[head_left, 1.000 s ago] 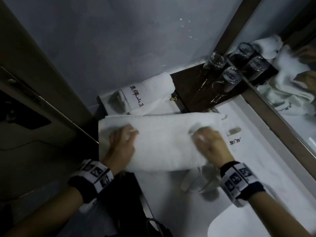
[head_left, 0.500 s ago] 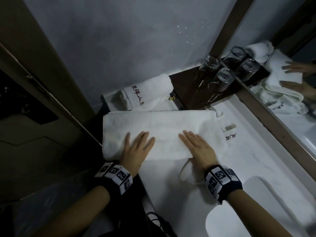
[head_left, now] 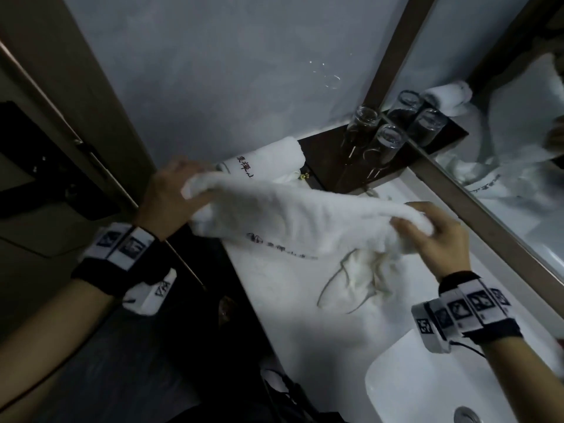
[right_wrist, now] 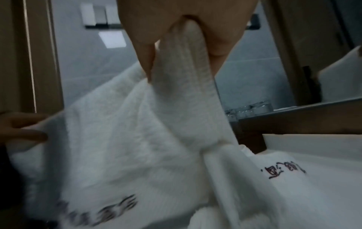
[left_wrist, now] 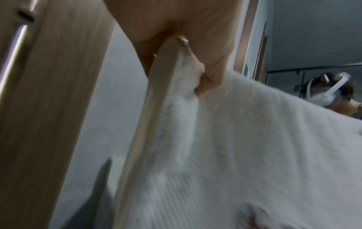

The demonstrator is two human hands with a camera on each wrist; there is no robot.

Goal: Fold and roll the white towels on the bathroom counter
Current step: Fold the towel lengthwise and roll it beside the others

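A white towel (head_left: 299,221) with dark embroidered lettering hangs stretched between my two hands above the white counter (head_left: 290,315). My left hand (head_left: 171,190) pinches its left end (left_wrist: 188,86) between thumb and fingers. My right hand (head_left: 427,233) grips the bunched right end (right_wrist: 186,86). Behind it, a rolled white towel (head_left: 268,160) with lettering lies at the back of the counter by the wall. Another white cloth with lettering (right_wrist: 284,178) lies flat on the counter under the lifted towel.
Upturned glasses (head_left: 375,135) stand on a dark tray (head_left: 329,166) at the back right, against the mirror (head_left: 503,154). A thin white bag with drawstrings (head_left: 360,279) lies on the counter. The sink basin (head_left: 427,392) is at the lower right. A wooden door frame (head_left: 100,154) stands close on the left.
Both hands lay flat on the folded towel on the counter; now each grips an end and the towel is lifted off the surface, sagging between them.
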